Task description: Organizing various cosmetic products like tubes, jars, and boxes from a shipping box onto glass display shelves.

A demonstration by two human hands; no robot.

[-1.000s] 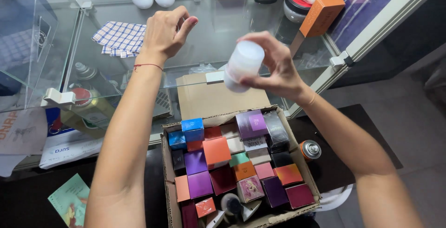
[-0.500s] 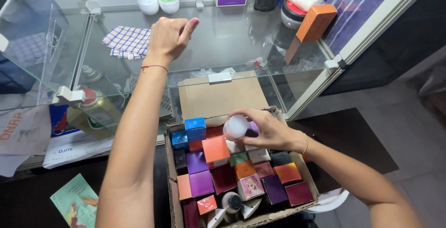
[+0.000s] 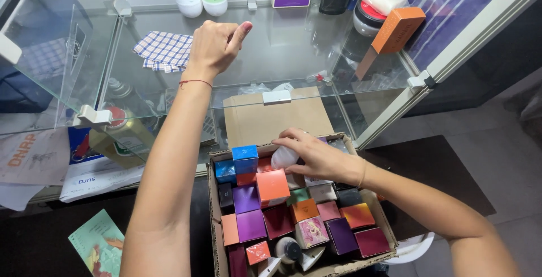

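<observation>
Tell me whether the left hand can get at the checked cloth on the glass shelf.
Probably yes: the left hand is raised just beside the checked cloth, holds nothing, and nothing lies between them.
</observation>
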